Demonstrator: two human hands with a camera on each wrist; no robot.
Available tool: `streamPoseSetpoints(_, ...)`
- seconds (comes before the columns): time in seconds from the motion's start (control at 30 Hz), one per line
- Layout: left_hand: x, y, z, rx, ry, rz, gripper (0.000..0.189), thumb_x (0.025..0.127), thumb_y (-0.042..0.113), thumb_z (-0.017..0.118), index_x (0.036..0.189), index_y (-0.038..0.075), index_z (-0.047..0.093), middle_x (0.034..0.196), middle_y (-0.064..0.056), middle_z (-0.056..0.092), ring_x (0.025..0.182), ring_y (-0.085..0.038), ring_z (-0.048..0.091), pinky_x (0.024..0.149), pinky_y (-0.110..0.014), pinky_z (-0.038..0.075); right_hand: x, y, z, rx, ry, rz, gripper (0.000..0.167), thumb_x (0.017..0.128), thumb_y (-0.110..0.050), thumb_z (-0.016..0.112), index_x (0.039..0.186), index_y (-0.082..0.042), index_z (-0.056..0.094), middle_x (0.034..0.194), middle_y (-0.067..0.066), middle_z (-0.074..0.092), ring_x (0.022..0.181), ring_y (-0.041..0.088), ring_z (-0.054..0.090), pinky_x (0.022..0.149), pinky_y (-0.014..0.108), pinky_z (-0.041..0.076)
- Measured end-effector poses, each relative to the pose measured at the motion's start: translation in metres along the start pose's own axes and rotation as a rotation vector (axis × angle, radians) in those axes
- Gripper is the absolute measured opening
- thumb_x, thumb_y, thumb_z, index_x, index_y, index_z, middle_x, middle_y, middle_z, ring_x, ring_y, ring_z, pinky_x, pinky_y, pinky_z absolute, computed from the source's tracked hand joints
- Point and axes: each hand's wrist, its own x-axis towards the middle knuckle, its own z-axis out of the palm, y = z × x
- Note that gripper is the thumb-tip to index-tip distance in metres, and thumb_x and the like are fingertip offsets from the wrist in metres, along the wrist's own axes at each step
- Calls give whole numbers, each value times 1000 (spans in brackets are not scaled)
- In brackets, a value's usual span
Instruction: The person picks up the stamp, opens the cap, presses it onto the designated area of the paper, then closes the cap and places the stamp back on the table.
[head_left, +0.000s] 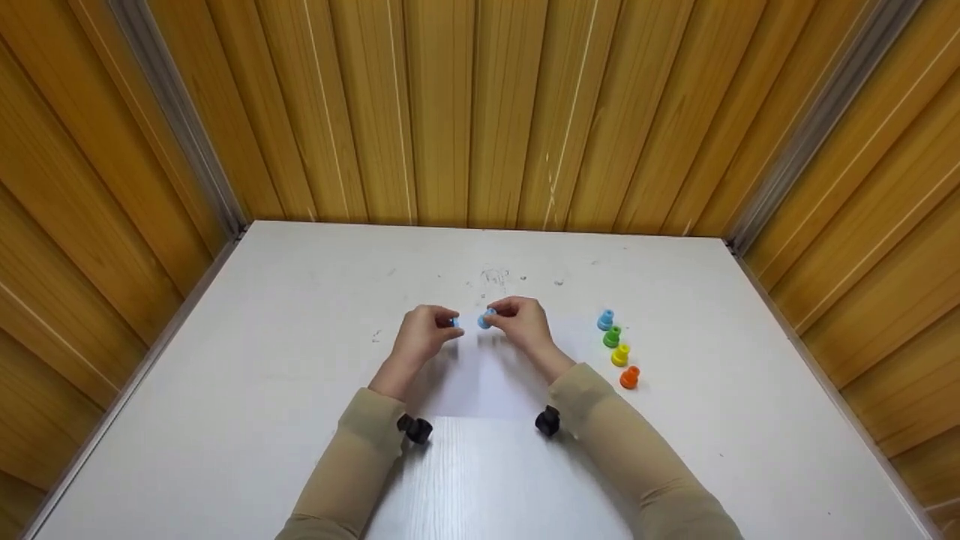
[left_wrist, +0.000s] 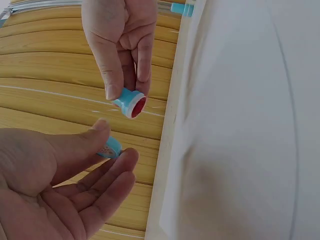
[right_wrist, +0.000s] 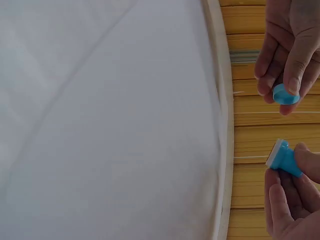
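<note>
In the head view my left hand [head_left: 424,331] and right hand [head_left: 523,322] face each other above the paper, a small gap between them. My right hand pinches a light-blue toy stamp [left_wrist: 131,102] by its narrow handle. The stamp's red face, ringed in white, is uncovered and turned toward the table side in the left wrist view. Between thumb and fingers my left hand holds a shallow round blue cap [right_wrist: 286,94], apart from the stamp. The cap's hollow side shows in the right wrist view.
A white sheet of paper [head_left: 465,394] lies on the white table [head_left: 247,390] under the hands. To its right, a blue stamp [head_left: 606,320], a green stamp [head_left: 612,337], a yellow stamp [head_left: 620,355] and an orange stamp [head_left: 630,377] stand in a slanted row. Wood-patterned walls [head_left: 480,112] enclose the table.
</note>
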Motion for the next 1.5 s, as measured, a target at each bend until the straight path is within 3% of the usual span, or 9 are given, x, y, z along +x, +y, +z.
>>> streamPoseSetpoints(0.33, 4, -7, -1, 55, -48, -21, 31, 90, 8, 79, 119, 0, 75, 107, -13, 77, 91, -19, 70, 82, -32, 60, 8, -1, 11, -239, -116, 20, 13, 83, -6, 84, 96, -5, 79, 95, 8, 78, 85, 17, 70, 81, 30, 59)
streamPoseSetpoints(0.57, 6, -7, -2, 58, -56, -47, 29, 89, 5, 78, 118, 0, 75, 106, -14, 77, 88, -18, 69, 80, -31, 60, 10, -2, 16, -355, -175, -50, 11, 84, -4, 81, 94, -3, 78, 93, 9, 77, 89, 22, 69, 87, 35, 60)
streamPoseSetpoints(0.9, 3, -14, -1, -8, -71, -111, 30, 90, 3, 76, 120, 0, 74, 107, -14, 75, 88, -20, 69, 85, -34, 62, 9, -6, 24, -371, -199, -39, 8, 82, -1, 81, 89, -3, 76, 87, 9, 74, 83, 21, 66, 85, 35, 59)
streamPoseSetpoints(1.07, 4, -13, -1, -5, -71, -95, 30, 90, 3, 76, 119, 0, 74, 107, -14, 76, 87, -19, 69, 86, -35, 61, 9, -8, 23, -354, -196, -37, 8, 83, 0, 80, 89, -3, 76, 87, 9, 73, 83, 21, 66, 85, 35, 59)
streamPoseSetpoints(1.3, 2, -14, -1, 16, -54, -18, 30, 89, 4, 78, 117, -3, 74, 103, -15, 77, 83, -17, 69, 80, -32, 61, 8, -9, 21, -374, -201, -15, 6, 85, -2, 80, 88, -4, 75, 89, 7, 74, 85, 19, 65, 85, 33, 58)
streamPoseSetpoints(1.5, 1, -12, 2, -13, -44, -19, 27, 88, 3, 78, 114, -3, 75, 100, -15, 76, 83, -17, 68, 78, -30, 59, 7, -7, 18, -368, -209, -15, 8, 83, -1, 81, 87, -4, 75, 88, 7, 73, 84, 20, 65, 85, 34, 58)
